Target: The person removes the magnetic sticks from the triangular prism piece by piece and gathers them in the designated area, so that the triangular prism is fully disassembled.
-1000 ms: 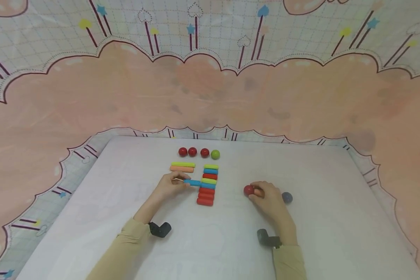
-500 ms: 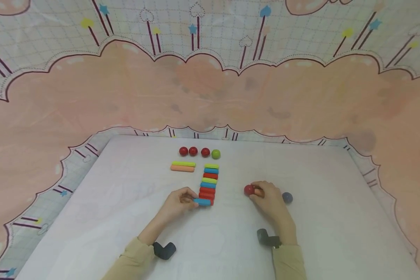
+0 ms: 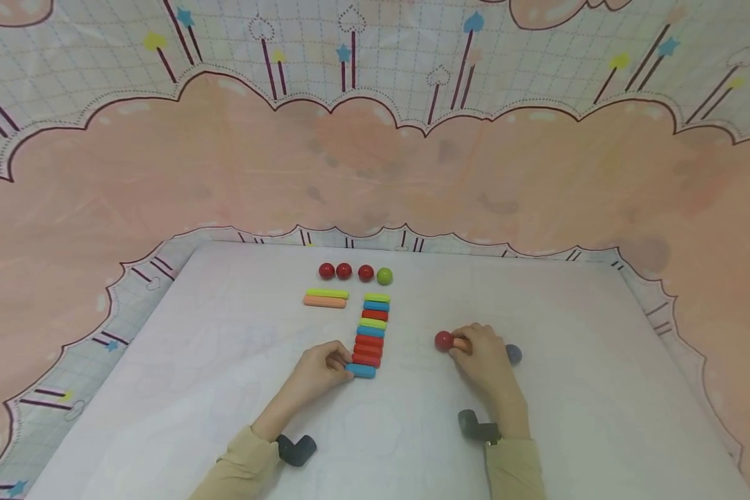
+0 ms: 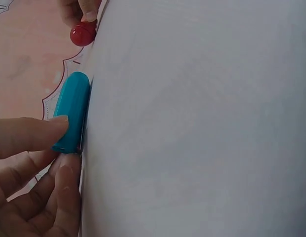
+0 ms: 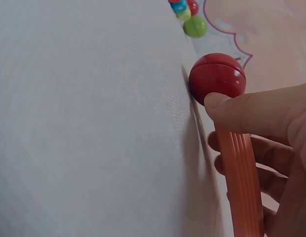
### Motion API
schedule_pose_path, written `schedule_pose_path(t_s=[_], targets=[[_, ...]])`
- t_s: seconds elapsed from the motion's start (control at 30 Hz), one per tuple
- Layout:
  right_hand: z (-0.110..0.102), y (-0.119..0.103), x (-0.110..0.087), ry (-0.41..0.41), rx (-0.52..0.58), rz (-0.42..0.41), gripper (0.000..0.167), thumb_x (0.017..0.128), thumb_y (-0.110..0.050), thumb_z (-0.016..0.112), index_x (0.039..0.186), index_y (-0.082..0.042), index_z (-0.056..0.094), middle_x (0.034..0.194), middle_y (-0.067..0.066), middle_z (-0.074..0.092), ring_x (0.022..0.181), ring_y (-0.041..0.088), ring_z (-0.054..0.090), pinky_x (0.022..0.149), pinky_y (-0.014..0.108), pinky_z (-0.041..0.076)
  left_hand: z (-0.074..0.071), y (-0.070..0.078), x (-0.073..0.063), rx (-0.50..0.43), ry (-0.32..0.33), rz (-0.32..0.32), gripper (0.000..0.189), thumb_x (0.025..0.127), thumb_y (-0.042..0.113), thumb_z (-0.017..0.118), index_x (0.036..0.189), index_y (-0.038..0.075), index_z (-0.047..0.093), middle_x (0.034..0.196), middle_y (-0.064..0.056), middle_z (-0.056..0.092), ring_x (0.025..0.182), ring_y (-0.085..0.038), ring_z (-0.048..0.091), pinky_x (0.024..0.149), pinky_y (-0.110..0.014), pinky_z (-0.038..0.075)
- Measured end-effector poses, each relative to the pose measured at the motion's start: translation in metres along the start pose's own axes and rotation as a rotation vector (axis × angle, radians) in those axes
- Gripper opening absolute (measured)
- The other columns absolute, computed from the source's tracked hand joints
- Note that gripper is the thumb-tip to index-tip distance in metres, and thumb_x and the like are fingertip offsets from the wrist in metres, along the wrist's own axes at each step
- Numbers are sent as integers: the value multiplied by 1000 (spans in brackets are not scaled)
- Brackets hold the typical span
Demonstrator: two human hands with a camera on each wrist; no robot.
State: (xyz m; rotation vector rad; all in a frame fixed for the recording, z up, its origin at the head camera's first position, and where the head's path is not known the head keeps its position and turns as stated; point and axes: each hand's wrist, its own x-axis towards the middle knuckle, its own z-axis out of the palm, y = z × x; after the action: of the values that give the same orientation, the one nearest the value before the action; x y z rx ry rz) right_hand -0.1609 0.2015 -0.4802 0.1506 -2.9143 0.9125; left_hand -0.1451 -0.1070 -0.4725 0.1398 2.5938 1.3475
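My left hand (image 3: 320, 368) pinches one end of a short blue rod (image 3: 361, 371) between thumb and fingers. This rod (image 4: 73, 106) lies low at the near end of a column of short red, blue and yellow-green rods (image 3: 370, 340). My right hand (image 3: 482, 354) grips an orange ridged rod (image 5: 239, 173), thumb near its top. A shiny red ball (image 5: 218, 76) sits at that rod's tip; in the head view the red ball (image 3: 444, 341) points left. A dark blue ball (image 3: 514, 355) shows just right of the right hand, partly hidden by it.
At the back, several red balls (image 3: 344, 271) and a green ball (image 3: 384, 276) stand in a row. Before them lie a longer yellow-green rod (image 3: 328, 294) and an orange rod (image 3: 325, 302). White cloth covers the table (image 3: 162, 389); a patterned peach drape hangs behind.
My left hand has carried the blue rod toward me, from beside the column's middle to its near end, below the last red rod. The right hand has barely shifted.
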Motion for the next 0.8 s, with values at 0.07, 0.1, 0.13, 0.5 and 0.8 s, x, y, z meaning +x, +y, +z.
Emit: schedule_pose_path(t_s=[0.07, 0.1, 0.13, 0.5, 0.8], targets=[[0, 0, 0, 2, -5, -3, 28, 83, -18, 71, 108, -7, 67, 106, 9, 67, 102, 28, 54, 94, 51, 40, 0, 1, 0, 20, 6, 0, 16, 77, 1, 74, 88, 8, 64, 83, -3, 65, 72, -11, 58, 65, -23, 49], [0, 0, 0, 0, -4, 3, 27, 83, -18, 71, 108, -8, 68, 105, 8, 67, 102, 28, 54, 95, 51, 40, 0, 1, 0, 28, 10, 3, 16, 77, 1, 74, 87, 8, 64, 82, -3, 65, 72, -11, 58, 65, -23, 49], [0, 0, 0, -1, -2, 9, 27, 83, -19, 71, 108, -8, 68, 106, 8, 67, 103, 28, 54, 96, 50, 40, 0, 1, 1, 35, 13, 4, 16, 76, 1, 75, 86, 8, 64, 82, -2, 65, 72, -11, 58, 65, -22, 49], [4, 4, -1, 30, -5, -9, 25, 82, -19, 74, 104, -9, 69, 103, 7, 68, 102, 28, 56, 93, 50, 41, -3, 3, 3, 79, 29, -4, 18, 75, 4, 77, 84, 9, 62, 76, 0, 60, 70, -11, 54, 62, -23, 46], [0, 5, -2, 26, 8, -1, 26, 82, -19, 74, 105, -8, 69, 103, 8, 68, 102, 29, 56, 96, 52, 40, -10, 34, 8, -3, 91, 29, 17, 80, 11, 76, 92, 7, 64, 86, -3, 65, 78, -14, 57, 67, -23, 49]])
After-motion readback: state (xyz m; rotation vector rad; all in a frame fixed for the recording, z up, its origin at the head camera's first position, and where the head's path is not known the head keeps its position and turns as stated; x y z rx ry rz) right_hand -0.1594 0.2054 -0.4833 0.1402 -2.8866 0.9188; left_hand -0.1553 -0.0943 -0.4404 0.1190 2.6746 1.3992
